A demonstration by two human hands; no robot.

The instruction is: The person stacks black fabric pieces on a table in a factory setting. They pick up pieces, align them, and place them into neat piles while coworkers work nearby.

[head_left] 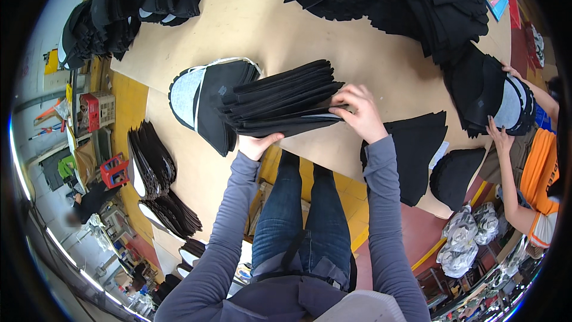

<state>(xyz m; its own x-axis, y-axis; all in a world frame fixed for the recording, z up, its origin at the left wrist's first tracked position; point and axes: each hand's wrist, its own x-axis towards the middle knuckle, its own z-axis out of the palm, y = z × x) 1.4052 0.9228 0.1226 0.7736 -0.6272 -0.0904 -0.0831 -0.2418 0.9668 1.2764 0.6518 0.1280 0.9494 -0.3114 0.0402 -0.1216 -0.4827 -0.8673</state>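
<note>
- We grip a fanned stack of black fabric pieces [280,101] at table [250,18] edge
- L hand [257,145] supports underneath, fingers closed on it
- R hand [357,112] pinches top edge

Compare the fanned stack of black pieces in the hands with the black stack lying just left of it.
The fanned stack is all black and gripped by the left hand and right hand; the stack beside it shows a grey-white lining and lies untouched on the table. Both are layered, curved black cut pieces.

Garment workshop: stacked black fabric cutouts [280,98]
</note>
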